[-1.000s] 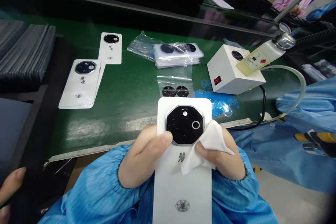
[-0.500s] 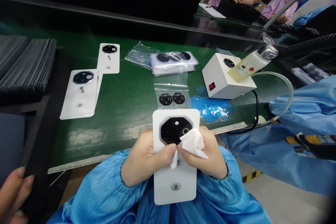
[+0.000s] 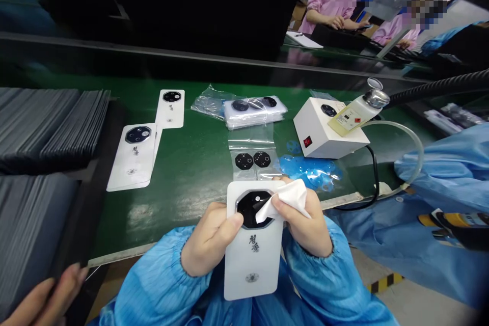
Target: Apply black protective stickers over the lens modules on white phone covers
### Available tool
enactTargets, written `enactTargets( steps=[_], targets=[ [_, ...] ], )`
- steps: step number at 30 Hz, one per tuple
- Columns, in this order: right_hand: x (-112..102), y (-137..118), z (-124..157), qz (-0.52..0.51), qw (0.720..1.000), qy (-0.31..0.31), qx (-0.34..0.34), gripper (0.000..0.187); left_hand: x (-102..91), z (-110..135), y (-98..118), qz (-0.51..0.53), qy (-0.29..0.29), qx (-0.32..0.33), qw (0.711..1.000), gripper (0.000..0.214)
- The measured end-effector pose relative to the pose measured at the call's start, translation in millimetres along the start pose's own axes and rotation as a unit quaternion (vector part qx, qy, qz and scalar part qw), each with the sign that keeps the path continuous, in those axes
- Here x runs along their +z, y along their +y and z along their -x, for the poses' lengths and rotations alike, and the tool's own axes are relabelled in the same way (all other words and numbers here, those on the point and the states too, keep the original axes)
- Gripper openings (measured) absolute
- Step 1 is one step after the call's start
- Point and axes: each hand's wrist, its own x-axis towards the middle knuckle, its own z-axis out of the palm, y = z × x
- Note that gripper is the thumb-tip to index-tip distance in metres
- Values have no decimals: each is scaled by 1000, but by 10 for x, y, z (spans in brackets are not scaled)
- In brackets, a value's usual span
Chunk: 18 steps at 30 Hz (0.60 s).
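A white phone back cover (image 3: 250,260) with a black octagonal camera lens (image 3: 248,209) is held upright in front of me. My left hand (image 3: 212,237) grips its left edge, thumb beside the lens. A white wiping cloth (image 3: 292,196) is pinched in my right hand (image 3: 305,219), its tip lying against the lens's right part; some of those fingers are hidden behind the cover. Just beyond it, a clear zip bag (image 3: 252,143) holds two black octagonal lens pieces (image 3: 244,161). To the left, more white back covers (image 3: 132,160) lie on the green bench.
A white box (image 3: 324,137) with a red switch carries a tilted bottle (image 3: 357,114). Blue film pieces (image 3: 313,170) lie before it. Bagged covers (image 3: 254,112) sit behind. Another person's hand (image 3: 57,293) is beside grey stacked sheets (image 3: 34,224); a blue sleeve (image 3: 443,158) is at right.
My right hand with the cloth has moved up to the lens's upper right side. My left thumb has shifted left, uncovering the black lettering. The view has tilted, and the other person's hand has come further in.
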Motion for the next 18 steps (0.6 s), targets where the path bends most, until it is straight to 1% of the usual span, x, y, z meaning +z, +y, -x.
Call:
enactTargets(
  steps=[2, 3, 7, 8, 10, 13, 14, 16, 18],
  targets=[
    [15, 4, -20, 4, 1000, 8, -15, 24, -21, -29, 19, -16, -14, 8, 1000, 46],
    [28, 4, -30, 4, 1000, -3, -14, 26, -34, -46, 31, -23, -16, 12, 1000, 44],
    [96, -8, -86, 21, 996, -89, 6, 28, -60, -120, 92, -63, -19, 34, 997, 36],
    [112, -8, -102, 27, 994, -103, 12, 28, -56, -135, 109, -75, -26, 38, 996, 36],
    [135, 4, -127, 33, 993, -106, 27, 28, -39, -159, 134, -94, -37, 39, 994, 35],
    [137, 57, -119, 31, 994, -95, 45, 31, -16, -181, 135, -94, -36, 30, 994, 35],
    [126, 82, -106, 27, 995, -81, 47, 32, -14, -185, 122, -84, -30, 24, 996, 35],
    [81, 130, -91, 12, 998, -31, 54, 32, -23, -181, 73, -50, -17, 11, 999, 36],
    [1, 158, -150, -9, 997, 35, 66, 34, -54, -158, -5, -6, -6, 1, 1000, 47]
  ],
)
